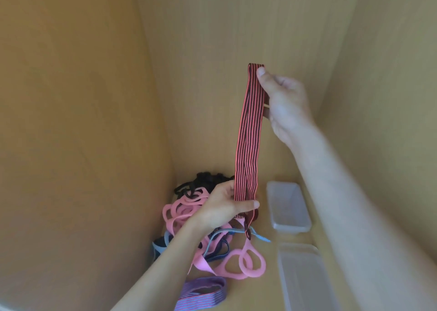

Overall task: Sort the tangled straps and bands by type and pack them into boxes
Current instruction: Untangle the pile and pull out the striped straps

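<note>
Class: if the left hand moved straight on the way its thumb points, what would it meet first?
Probably the side wall of the farther clear box, just right of the left hand, which pinches the striped band. Depth is unclear: the hand may be raised and pass over it.

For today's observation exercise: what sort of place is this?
Probably a wooden desk nook set up for sorting: plain wood walls around it, a pile of tangled bands, and clear plastic boxes beside it.

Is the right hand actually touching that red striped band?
Touching. The head view shows the right hand pinching the top of the red striped band with its thumb.
</note>
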`<state>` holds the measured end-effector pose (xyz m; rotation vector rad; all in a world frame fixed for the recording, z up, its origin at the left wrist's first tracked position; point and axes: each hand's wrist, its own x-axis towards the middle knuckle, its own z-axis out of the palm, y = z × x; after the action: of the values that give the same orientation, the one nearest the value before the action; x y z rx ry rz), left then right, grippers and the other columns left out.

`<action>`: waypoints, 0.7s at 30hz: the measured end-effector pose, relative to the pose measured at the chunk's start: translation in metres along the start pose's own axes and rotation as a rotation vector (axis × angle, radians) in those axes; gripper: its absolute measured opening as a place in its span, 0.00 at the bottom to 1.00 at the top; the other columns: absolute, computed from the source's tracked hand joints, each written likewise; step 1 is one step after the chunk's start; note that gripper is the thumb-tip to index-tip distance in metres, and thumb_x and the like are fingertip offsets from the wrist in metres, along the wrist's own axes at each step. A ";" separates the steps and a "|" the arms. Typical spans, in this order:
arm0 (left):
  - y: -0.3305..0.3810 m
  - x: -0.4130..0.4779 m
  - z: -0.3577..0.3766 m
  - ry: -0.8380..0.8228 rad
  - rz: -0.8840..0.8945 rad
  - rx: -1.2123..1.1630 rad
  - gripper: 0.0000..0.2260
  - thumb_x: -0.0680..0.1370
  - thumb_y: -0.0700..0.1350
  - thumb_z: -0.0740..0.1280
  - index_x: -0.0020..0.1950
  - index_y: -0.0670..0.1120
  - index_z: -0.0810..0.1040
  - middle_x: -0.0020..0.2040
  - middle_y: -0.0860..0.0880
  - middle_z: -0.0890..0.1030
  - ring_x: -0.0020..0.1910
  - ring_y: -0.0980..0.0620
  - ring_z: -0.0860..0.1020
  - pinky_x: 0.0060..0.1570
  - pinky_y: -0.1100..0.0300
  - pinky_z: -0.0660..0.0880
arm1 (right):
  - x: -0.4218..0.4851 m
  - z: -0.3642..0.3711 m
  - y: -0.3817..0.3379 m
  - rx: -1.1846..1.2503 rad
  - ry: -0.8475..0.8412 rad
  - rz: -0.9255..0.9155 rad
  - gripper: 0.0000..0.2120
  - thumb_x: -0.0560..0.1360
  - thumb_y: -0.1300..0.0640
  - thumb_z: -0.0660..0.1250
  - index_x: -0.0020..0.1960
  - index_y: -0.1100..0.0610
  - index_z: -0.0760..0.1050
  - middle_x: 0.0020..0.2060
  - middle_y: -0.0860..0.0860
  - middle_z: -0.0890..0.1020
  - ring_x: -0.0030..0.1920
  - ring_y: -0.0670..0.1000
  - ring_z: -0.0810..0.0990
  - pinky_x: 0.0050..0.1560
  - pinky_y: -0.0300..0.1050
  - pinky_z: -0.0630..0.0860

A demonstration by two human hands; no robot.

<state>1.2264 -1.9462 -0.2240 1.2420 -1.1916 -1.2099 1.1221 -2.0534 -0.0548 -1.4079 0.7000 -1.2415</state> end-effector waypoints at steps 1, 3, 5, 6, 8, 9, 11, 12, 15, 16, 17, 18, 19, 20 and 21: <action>0.005 0.003 0.000 0.023 0.019 -0.011 0.07 0.75 0.34 0.74 0.49 0.41 0.79 0.42 0.49 0.81 0.41 0.52 0.79 0.49 0.57 0.78 | 0.002 0.001 0.002 -0.004 0.005 0.009 0.20 0.79 0.48 0.69 0.30 0.52 0.81 0.32 0.46 0.80 0.34 0.47 0.79 0.40 0.47 0.76; 0.018 0.009 -0.001 0.045 0.050 -0.025 0.05 0.76 0.36 0.73 0.48 0.43 0.79 0.42 0.50 0.81 0.43 0.53 0.79 0.50 0.58 0.77 | 0.005 0.002 0.006 -0.014 0.012 0.016 0.19 0.79 0.47 0.70 0.32 0.53 0.78 0.32 0.49 0.77 0.34 0.51 0.75 0.41 0.49 0.74; 0.029 0.014 -0.002 0.042 0.053 0.018 0.05 0.78 0.38 0.72 0.45 0.45 0.77 0.39 0.52 0.79 0.41 0.53 0.77 0.49 0.57 0.76 | 0.007 0.003 0.007 -0.031 0.016 0.012 0.16 0.79 0.45 0.69 0.39 0.56 0.78 0.35 0.53 0.74 0.36 0.52 0.72 0.41 0.49 0.71; 0.034 0.017 -0.002 0.040 0.048 0.061 0.07 0.78 0.39 0.72 0.43 0.46 0.76 0.37 0.54 0.78 0.39 0.54 0.77 0.47 0.57 0.75 | 0.008 0.004 0.006 -0.044 0.018 0.007 0.15 0.79 0.45 0.69 0.43 0.57 0.78 0.36 0.54 0.73 0.36 0.52 0.72 0.41 0.47 0.71; 0.040 0.019 -0.004 0.041 0.032 0.145 0.11 0.80 0.42 0.70 0.40 0.48 0.73 0.34 0.56 0.75 0.36 0.55 0.74 0.46 0.58 0.72 | 0.011 0.004 0.003 -0.071 0.025 -0.024 0.16 0.79 0.44 0.69 0.46 0.58 0.78 0.34 0.53 0.74 0.33 0.50 0.74 0.34 0.40 0.72; 0.042 0.020 -0.005 0.040 0.021 0.172 0.12 0.80 0.43 0.70 0.40 0.48 0.71 0.34 0.55 0.74 0.36 0.54 0.74 0.46 0.57 0.72 | 0.013 0.004 0.001 -0.092 0.033 -0.047 0.16 0.79 0.44 0.69 0.45 0.58 0.78 0.34 0.53 0.75 0.31 0.49 0.74 0.30 0.37 0.71; 0.044 0.020 -0.007 0.020 -0.006 0.182 0.11 0.82 0.46 0.68 0.41 0.47 0.70 0.37 0.51 0.73 0.40 0.51 0.74 0.47 0.54 0.72 | 0.016 0.006 0.000 -0.136 0.043 -0.083 0.17 0.79 0.44 0.68 0.44 0.59 0.77 0.35 0.55 0.75 0.30 0.50 0.73 0.25 0.36 0.68; 0.045 0.021 -0.009 0.010 -0.026 0.171 0.10 0.82 0.46 0.67 0.42 0.47 0.70 0.38 0.49 0.74 0.41 0.49 0.75 0.47 0.53 0.73 | 0.018 0.007 -0.001 -0.149 0.039 -0.091 0.17 0.79 0.44 0.68 0.44 0.59 0.77 0.35 0.56 0.74 0.31 0.51 0.72 0.25 0.37 0.68; 0.042 0.024 -0.011 0.006 -0.090 0.129 0.08 0.83 0.46 0.63 0.47 0.43 0.70 0.36 0.48 0.76 0.42 0.44 0.77 0.46 0.49 0.72 | 0.024 0.010 0.000 -0.168 0.034 -0.086 0.17 0.79 0.44 0.68 0.45 0.59 0.77 0.36 0.58 0.73 0.34 0.53 0.72 0.24 0.38 0.68; 0.041 0.025 -0.011 0.007 -0.094 0.120 0.08 0.84 0.45 0.62 0.48 0.42 0.69 0.35 0.48 0.76 0.42 0.43 0.77 0.47 0.48 0.71 | 0.027 0.011 0.000 -0.167 0.044 -0.085 0.18 0.79 0.44 0.67 0.46 0.60 0.78 0.36 0.58 0.74 0.35 0.53 0.72 0.24 0.38 0.68; 0.040 0.025 -0.011 0.001 -0.091 0.103 0.08 0.84 0.44 0.61 0.48 0.42 0.70 0.36 0.47 0.76 0.42 0.42 0.77 0.48 0.48 0.72 | 0.029 0.011 -0.002 -0.159 0.064 -0.085 0.20 0.79 0.44 0.67 0.46 0.62 0.80 0.36 0.58 0.74 0.34 0.53 0.73 0.24 0.38 0.68; 0.039 0.025 -0.012 -0.011 -0.086 0.084 0.09 0.85 0.45 0.60 0.47 0.42 0.71 0.36 0.47 0.78 0.42 0.43 0.79 0.49 0.49 0.73 | 0.031 0.011 -0.004 -0.145 0.098 -0.088 0.22 0.79 0.44 0.68 0.46 0.64 0.80 0.35 0.57 0.74 0.33 0.53 0.73 0.24 0.38 0.68; 0.038 0.023 -0.013 -0.028 -0.079 0.064 0.10 0.85 0.45 0.59 0.47 0.42 0.72 0.37 0.46 0.79 0.42 0.44 0.80 0.49 0.51 0.76 | 0.034 0.010 -0.007 -0.122 0.143 -0.097 0.22 0.79 0.44 0.68 0.45 0.65 0.80 0.33 0.56 0.74 0.31 0.52 0.72 0.25 0.39 0.67; 0.037 0.021 -0.014 -0.041 -0.072 0.040 0.11 0.85 0.46 0.59 0.47 0.42 0.73 0.38 0.45 0.80 0.42 0.45 0.82 0.50 0.53 0.77 | 0.037 0.008 -0.011 -0.100 0.194 -0.113 0.21 0.79 0.44 0.68 0.42 0.63 0.79 0.31 0.56 0.72 0.29 0.52 0.71 0.26 0.42 0.66; 0.035 0.019 -0.016 -0.044 -0.069 0.003 0.11 0.85 0.45 0.59 0.47 0.42 0.74 0.39 0.44 0.81 0.43 0.45 0.82 0.52 0.52 0.78 | 0.041 0.005 -0.014 -0.083 0.247 -0.128 0.20 0.80 0.44 0.67 0.39 0.60 0.76 0.29 0.56 0.70 0.29 0.53 0.69 0.27 0.44 0.65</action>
<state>1.2421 -1.9658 -0.1894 1.2737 -1.1918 -1.2925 1.1350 -2.0855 -0.0290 -1.3984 0.8483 -1.5192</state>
